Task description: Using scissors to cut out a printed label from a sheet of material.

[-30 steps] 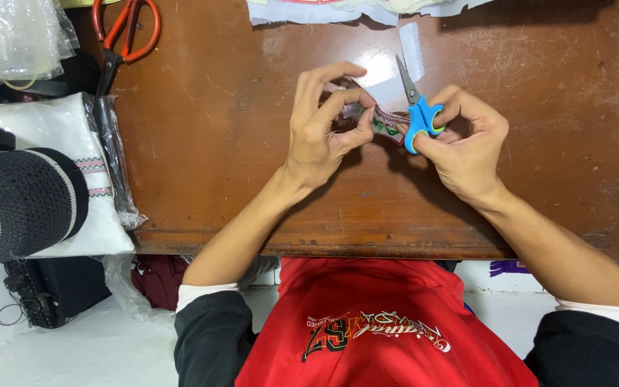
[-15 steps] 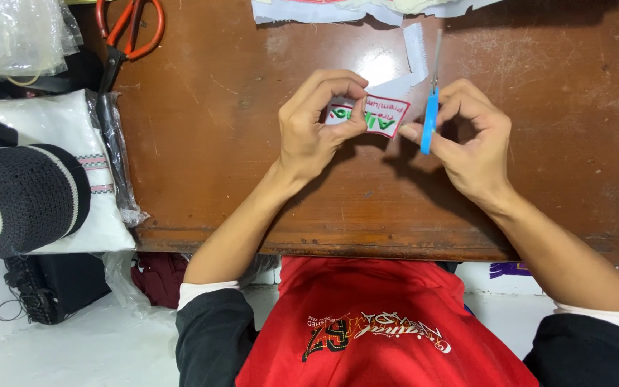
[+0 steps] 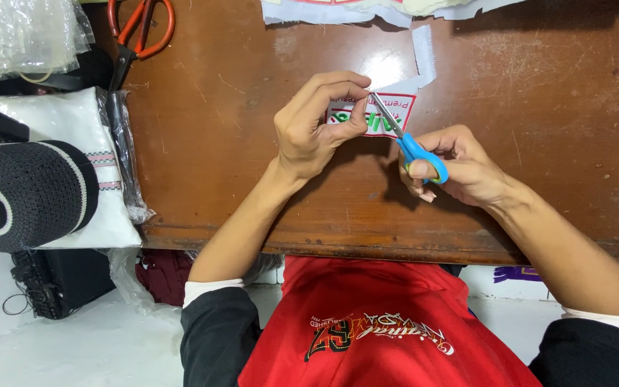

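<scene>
1. Pinching a small white cloth label (image 3: 380,118) with red border and green marks between thumb and curled fingers of the left hand (image 3: 314,125), above the brown table (image 3: 553,107).
2. Gripping blue-handled scissors (image 3: 411,143) in the right hand (image 3: 460,168), fingers closed through the loops, blades angling toward 11 o'clock across the label.
3. Trimming apparently midway: white margin and a white strip (image 3: 424,54) at 12 o'clock remaining attached.
4. Lying unused at 10 o'clock: orange-handled scissors (image 3: 140,29).
</scene>
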